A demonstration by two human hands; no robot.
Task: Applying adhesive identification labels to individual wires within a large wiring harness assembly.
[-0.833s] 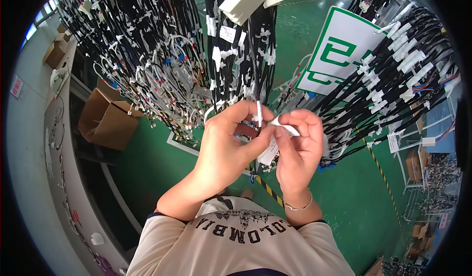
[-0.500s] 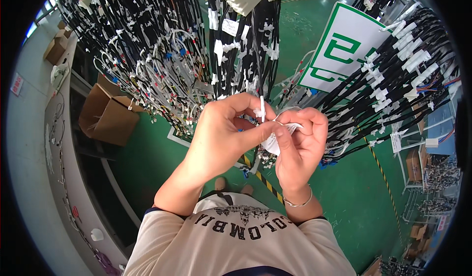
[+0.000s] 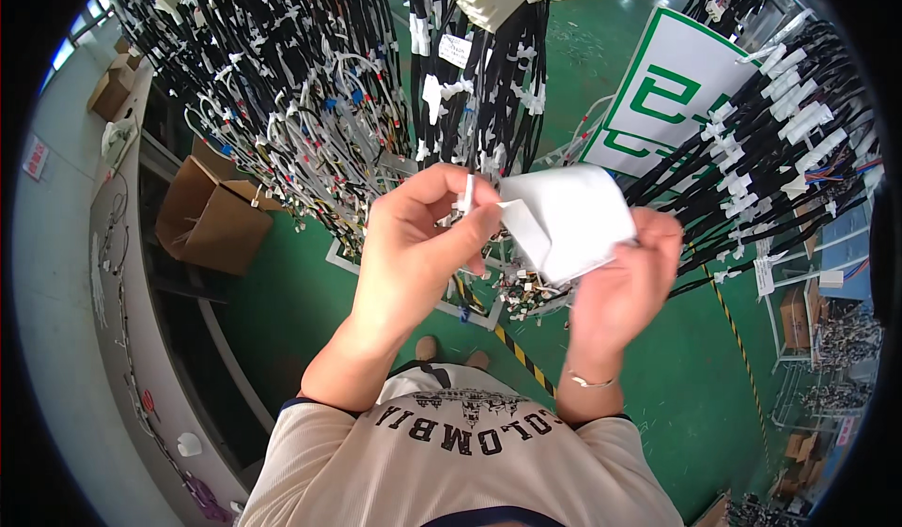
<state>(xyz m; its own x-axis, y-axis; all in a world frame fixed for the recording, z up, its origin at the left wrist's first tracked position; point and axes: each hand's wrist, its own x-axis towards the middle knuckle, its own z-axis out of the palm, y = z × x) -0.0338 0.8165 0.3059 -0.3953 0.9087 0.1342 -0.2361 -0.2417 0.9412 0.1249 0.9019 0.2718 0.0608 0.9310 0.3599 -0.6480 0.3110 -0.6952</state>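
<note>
Between my two hands a white paper sheet is spread out, its left edge creased into a folded flap. My left hand is closed, with thumb and index finger pinching that left edge. A small white plastic-looking piece sticks up from the same fingers; its exact kind is unclear. At the sheet's lower right corner, my right hand grips the paper, its fingers smeared by motion. Just behind the hands hangs a bundle of black wire harnesses with white tape and labels.
More harnesses hang at left, others at right. A white sign with green marks stands behind. An open cardboard box is at left, beside a long ledge. Yellow-black tape crosses the green floor.
The crumpled white paper has been opened out into a wide sheet. My right hand has moved right and slightly down, away from my left hand, which shifted a little left.
</note>
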